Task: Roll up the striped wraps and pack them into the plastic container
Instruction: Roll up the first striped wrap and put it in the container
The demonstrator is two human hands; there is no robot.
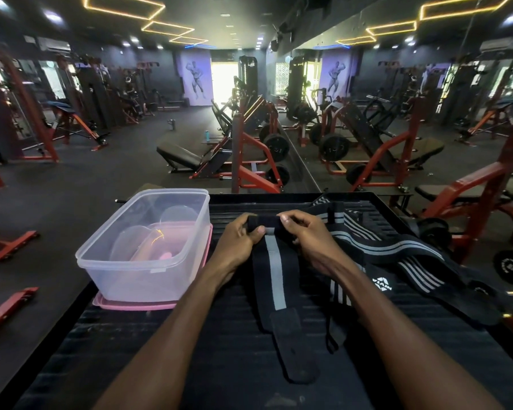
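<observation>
Striped wrap [274, 279] lies lengthwise toward the person; left hand [241, 238] and right hand [305, 235] pinch its far end to start rolling, plastic container [142, 261] waiting alongside.

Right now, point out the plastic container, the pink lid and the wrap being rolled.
plastic container [137, 266]: head view, on its clear near wall.
pink lid [131, 305]: head view, on the edge showing under the container.
wrap being rolled [274, 279]: head view, on its grey centre stripe.
</observation>
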